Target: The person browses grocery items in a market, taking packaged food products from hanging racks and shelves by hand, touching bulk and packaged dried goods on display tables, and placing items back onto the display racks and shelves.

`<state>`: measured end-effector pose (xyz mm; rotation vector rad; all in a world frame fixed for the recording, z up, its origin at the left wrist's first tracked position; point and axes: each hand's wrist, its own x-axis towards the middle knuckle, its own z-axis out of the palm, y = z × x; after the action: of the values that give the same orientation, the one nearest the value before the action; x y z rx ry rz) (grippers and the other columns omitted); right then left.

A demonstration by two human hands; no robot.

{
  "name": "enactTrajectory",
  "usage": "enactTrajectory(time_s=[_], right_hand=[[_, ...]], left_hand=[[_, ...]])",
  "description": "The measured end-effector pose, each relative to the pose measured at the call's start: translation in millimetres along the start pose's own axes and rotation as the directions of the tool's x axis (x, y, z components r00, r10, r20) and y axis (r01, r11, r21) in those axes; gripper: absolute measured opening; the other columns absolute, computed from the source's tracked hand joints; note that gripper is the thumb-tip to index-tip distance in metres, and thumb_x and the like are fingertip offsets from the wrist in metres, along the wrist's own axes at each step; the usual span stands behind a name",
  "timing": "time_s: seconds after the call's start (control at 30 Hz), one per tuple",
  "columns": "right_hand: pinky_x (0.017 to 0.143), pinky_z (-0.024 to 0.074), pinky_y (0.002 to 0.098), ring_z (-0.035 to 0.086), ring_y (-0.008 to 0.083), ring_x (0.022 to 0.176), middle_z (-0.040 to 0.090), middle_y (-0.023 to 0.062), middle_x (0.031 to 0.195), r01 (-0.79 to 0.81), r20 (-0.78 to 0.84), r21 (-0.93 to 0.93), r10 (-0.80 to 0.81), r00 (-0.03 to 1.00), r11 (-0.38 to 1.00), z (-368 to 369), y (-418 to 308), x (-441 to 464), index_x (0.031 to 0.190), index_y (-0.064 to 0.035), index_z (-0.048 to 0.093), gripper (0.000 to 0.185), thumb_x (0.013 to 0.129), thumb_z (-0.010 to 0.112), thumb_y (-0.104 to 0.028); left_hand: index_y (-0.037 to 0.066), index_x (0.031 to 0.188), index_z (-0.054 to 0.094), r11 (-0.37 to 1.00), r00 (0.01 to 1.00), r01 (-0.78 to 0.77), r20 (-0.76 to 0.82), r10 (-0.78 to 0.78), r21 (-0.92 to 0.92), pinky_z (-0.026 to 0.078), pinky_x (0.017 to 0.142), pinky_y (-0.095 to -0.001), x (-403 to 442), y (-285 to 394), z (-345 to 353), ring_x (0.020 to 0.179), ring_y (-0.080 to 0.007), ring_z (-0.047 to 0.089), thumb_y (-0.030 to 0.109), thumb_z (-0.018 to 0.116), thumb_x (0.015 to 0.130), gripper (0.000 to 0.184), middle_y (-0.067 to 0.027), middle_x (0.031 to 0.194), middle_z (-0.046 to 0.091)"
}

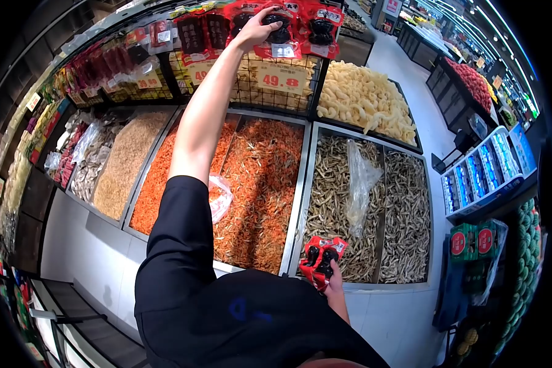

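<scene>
My left hand is stretched far forward to a row of red vacuum-packed food packets on top of a wire rack. Its fingers and thumb close on a red packet with dark contents and a white label. Another red packet sits just right of it. Low and near my body, my right hand holds a red packet with dark round pieces showing through its window. Part of the right hand's grip is hidden behind that packet.
Below the rack are bins of orange dried shrimp and small dried fish; plastic bags lie on some. A price sign hangs on the wire. Pale curled food fills a bin at right. A blue-and-white display stands beside the aisle.
</scene>
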<state>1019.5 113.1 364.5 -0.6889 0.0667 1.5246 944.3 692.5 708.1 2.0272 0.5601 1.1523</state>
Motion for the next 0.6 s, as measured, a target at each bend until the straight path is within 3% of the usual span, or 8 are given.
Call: enactTrajectory(time_s=[0.17, 0.23, 0.3, 0.43, 0.5, 0.53, 0.57, 0.6], right_hand=[[0.097, 0.0431, 0.0502, 0.054, 0.0368, 0.112, 0.053, 0.0211, 0.124, 0.059, -0.06, -0.071, -0.063, 0.996, 0.996, 11.2, 2.2, -1.2, 0.13, 0.0013, 0.041, 0.054, 0.092, 0.047, -0.037], [0.097, 0.0427, 0.0504, 0.054, 0.0369, 0.112, 0.053, 0.0212, 0.124, 0.057, -0.107, -0.056, -0.062, 0.992, 0.997, -3.5, 6.2, 2.4, 0.129, 0.0015, 0.042, 0.052, 0.092, 0.047, -0.035], [0.095, 0.0447, 0.0493, 0.055, 0.0348, 0.111, 0.054, 0.02, 0.123, 0.055, -0.083, 0.008, -0.054, 0.995, 0.998, -32.3, 12.8, 9.9, 0.129, 0.0004, 0.043, 0.049, 0.092, 0.05, -0.032], [0.098, 0.0424, 0.0505, 0.054, 0.037, 0.113, 0.053, 0.0218, 0.124, 0.028, -0.065, 0.041, -0.026, 0.998, 0.999, -39.9, 18.9, 12.2, 0.13, 0.0011, 0.041, 0.052, 0.092, 0.047, -0.034], [0.098, 0.0422, 0.0508, 0.054, 0.037, 0.113, 0.053, 0.0221, 0.124, 0.027, -0.073, 0.019, -0.025, 0.997, 0.999, -34.1, 20.1, 11.7, 0.131, 0.0012, 0.041, 0.053, 0.092, 0.047, -0.034], [0.098, 0.0421, 0.0511, 0.053, 0.0371, 0.113, 0.053, 0.0224, 0.124, 0.025, -0.077, -0.012, -0.026, 0.997, 1.0, -29.4, 18.0, 13.0, 0.131, 0.0014, 0.04, 0.053, 0.092, 0.047, -0.034], [0.098, 0.0421, 0.0511, 0.053, 0.0371, 0.113, 0.053, 0.0224, 0.124, 0.026, -0.081, -0.008, -0.027, 0.996, 1.0, -21.9, 15.4, 13.6, 0.131, 0.0014, 0.04, 0.053, 0.092, 0.047, -0.034], [0.094, 0.0462, 0.0493, 0.056, 0.0346, 0.109, 0.055, 0.0204, 0.121, 0.007, -0.085, 0.018, -0.006, 0.996, 1.0, -15.2, 13.3, 12.7, 0.128, 0.0004, 0.043, 0.047, 0.091, 0.051, -0.028]], left_hand=[[0.024, 0.139, 0.036, 0.985, 0.996, -0.051, -0.065, 0.063, 0.165, 0.049, 0.054, -0.0298, 11.8, -11.1, 9.8, 0.062, -0.0126, 0.058, 0.033, 0.063, 0.088, 0.059, -0.0098, 0.099, 0.063], [0.021, 0.141, 0.034, 0.937, 0.993, 0.022, -0.118, 0.02, 0.348, 0.051, 0.073, -0.0358, 6.0, -11.2, 17.0, 0.079, -0.0192, 0.06, 0.03, 0.062, 0.088, 0.06, -0.0142, 0.107, 0.061], [0.016, 0.138, 0.038, 0.788, 0.892, 0.065, -0.39, 0.229, 0.612, 0.042, 0.092, -0.04, -43.2, 12.4, 33.1, 0.104, -0.0256, 0.054, 0.023, 0.06, 0.086, 0.057, -0.0182, 0.116, 0.056], [0.005, 0.117, 0.054, 0.927, 0.893, -0.128, -0.365, 0.262, 0.352, 0.038, 0.097, -0.0381, -156.1, 10.9, 81.3, 0.111, -0.0259, 0.05, 0.013, 0.057, 0.082, 0.035, -0.0135, 0.115, 0.056], [0.005, 0.117, 0.055, 0.993, 0.992, 0.117, 0.057, -0.116, -0.025, 0.047, 0.089, -0.0343, -232.5, 12.2, 119.6, 0.103, -0.022, 0.057, 0.015, 0.056, 0.087, 0.031, -0.0127, 0.111, 0.058], [0.002, 0.116, 0.055, 0.999, 0.955, 0.048, 0.294, -0.047, 0.004, 0.046, 0.093, -0.0352, -269.8, -6.0, 142.3, 0.106, -0.023, 0.056, 0.021, 0.055, 0.09, 0.033, -0.0135, 0.119, 0.056], [0.0, 0.126, 0.048, 0.951, 0.725, 0.294, 0.626, -0.287, 0.095, 0.042, 0.099, -0.0373, -304.3, -1.6, 155.5, 0.116, -0.0271, 0.051, 0.031, 0.052, 0.092, 0.047, -0.0164, 0.134, 0.045], [0.006, 0.142, 0.028, 0.978, 0.575, 0.194, 0.798, -0.179, 0.08, 0.039, 0.102, -0.041, -353.7, -51.9, 181.6, 0.122, -0.0293, 0.047, 0.055, 0.042, 0.092, 0.072, -0.0174, 0.144, 0.034]])
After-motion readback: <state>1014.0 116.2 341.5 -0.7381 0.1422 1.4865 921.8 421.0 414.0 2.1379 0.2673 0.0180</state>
